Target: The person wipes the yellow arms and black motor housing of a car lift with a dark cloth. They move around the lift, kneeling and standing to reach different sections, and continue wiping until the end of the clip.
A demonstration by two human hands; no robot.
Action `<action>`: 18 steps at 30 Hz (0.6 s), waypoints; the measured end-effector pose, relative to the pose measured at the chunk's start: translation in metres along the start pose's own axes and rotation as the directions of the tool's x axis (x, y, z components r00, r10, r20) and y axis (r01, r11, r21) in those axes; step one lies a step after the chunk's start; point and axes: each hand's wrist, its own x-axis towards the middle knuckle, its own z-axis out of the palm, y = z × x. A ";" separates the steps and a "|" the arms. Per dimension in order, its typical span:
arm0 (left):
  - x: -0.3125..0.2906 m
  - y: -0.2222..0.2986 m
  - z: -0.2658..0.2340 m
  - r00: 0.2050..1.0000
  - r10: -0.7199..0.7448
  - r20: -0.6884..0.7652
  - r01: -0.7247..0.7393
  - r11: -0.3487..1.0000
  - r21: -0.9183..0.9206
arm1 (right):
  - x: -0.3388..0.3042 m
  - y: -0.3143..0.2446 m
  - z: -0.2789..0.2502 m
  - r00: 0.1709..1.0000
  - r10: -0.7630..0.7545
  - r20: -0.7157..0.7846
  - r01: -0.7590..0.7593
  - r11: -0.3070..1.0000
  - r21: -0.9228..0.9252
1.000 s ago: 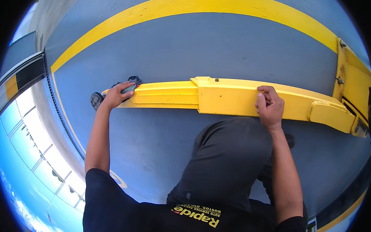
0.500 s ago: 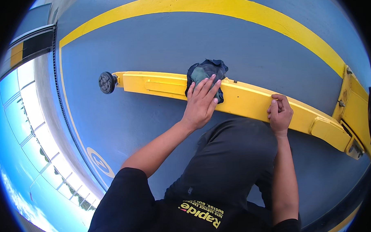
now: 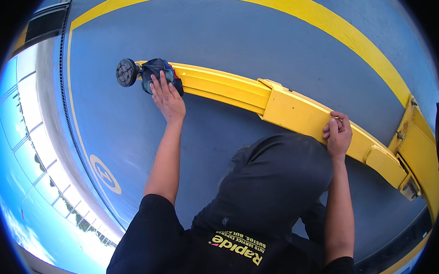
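A long yellow lift arm (image 3: pixel 300 107) slants across the view, with a thinner section (image 3: pixel 222 88) reaching left from a wider sleeve. At its far-left tip is a round black pad (image 3: pixel 126 72). My left hand (image 3: pixel 170 100) presses a crumpled dark rag (image 3: pixel 154 68) against the arm just beside that pad; its fingers lie stretched over the cloth. Part of the rag shows red and blue. Toward the right, my right hand (image 3: pixel 339 133) rests against the wider sleeve with its fingers curled and the index finger at the upper edge. I see nothing in it.
A yellow upright base (image 3: pixel 415 144) meets the arm at the right, by a pivot (image 3: pixel 409 188). Underneath lies blue-grey floor (image 3: pixel 226 40) with a curved yellow line (image 3: pixel 292 4). My bent knee (image 3: pixel 278 159) is close below the arm. A drain grate (image 3: pixel 62 79) runs along the left.
My left hand has slid the rag leftward along the arm, from its middle to near the pad. The arm slants more in view. My right hand stays on the sleeve.
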 end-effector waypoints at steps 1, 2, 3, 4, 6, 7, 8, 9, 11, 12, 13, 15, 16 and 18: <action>0.000 0.001 0.003 0.997 0.021 -0.074 -0.026 0.998 -0.059 | 0.000 0.000 0.001 1.000 0.004 0.002 -0.004 1.000 -0.001; -0.006 0.008 0.005 0.995 -0.023 -0.098 0.013 0.995 -0.101 | 0.000 0.000 0.001 1.000 0.009 0.003 -0.009 1.000 -0.001; -0.014 0.021 0.008 0.993 -0.106 -0.060 0.096 0.985 -0.146 | 0.000 -0.001 0.002 1.000 -0.006 -0.001 0.006 1.000 -0.015; -0.028 0.039 0.010 0.990 -0.124 -0.064 0.106 0.966 -0.235 | 0.000 -0.001 0.002 1.000 -0.021 -0.003 0.021 0.999 -0.030; -0.075 0.086 0.012 0.998 -0.055 0.011 0.055 0.937 -0.345 | 0.000 -0.001 0.002 0.999 -0.040 -0.003 0.040 0.998 -0.050; -0.101 0.110 0.011 0.999 -0.007 0.036 0.022 0.900 -0.435 | 0.001 -0.001 0.002 0.999 -0.040 -0.006 0.040 0.998 -0.054; -0.127 0.132 0.008 0.994 0.059 0.090 -0.008 0.874 -0.486 | 0.001 -0.001 0.001 1.000 -0.029 0.003 0.029 0.999 -0.038; -0.149 0.151 0.005 0.981 0.078 0.175 0.024 0.858 -0.512 | 0.002 -0.001 0.000 0.999 -0.032 0.007 0.033 0.998 -0.055; -0.152 0.153 -0.001 0.974 0.108 0.201 0.014 0.852 -0.524 | 0.002 0.001 -0.002 0.999 -0.019 0.032 0.020 1.000 -0.020; -0.145 0.146 -0.002 0.977 0.074 0.200 0.041 0.856 -0.515 | 0.002 0.001 -0.003 0.999 -0.018 0.038 0.019 0.999 -0.043; -0.129 0.134 -0.002 0.985 0.050 0.162 0.041 0.858 -0.512 | 0.002 0.002 -0.004 0.999 -0.015 0.033 0.016 0.999 -0.038; -0.085 0.110 0.010 0.989 -0.119 0.084 0.146 0.830 -0.538 | 0.003 0.003 -0.004 1.000 -0.014 0.021 0.014 0.999 -0.037; -0.058 0.094 0.017 0.983 -0.184 -0.001 0.158 0.844 -0.513 | 0.003 0.004 -0.003 0.999 -0.023 0.025 0.024 0.999 -0.045; -0.015 0.060 0.024 0.960 -0.281 -0.023 0.243 0.867 -0.436 | 0.003 0.004 -0.002 0.999 -0.047 0.020 0.048 0.997 -0.058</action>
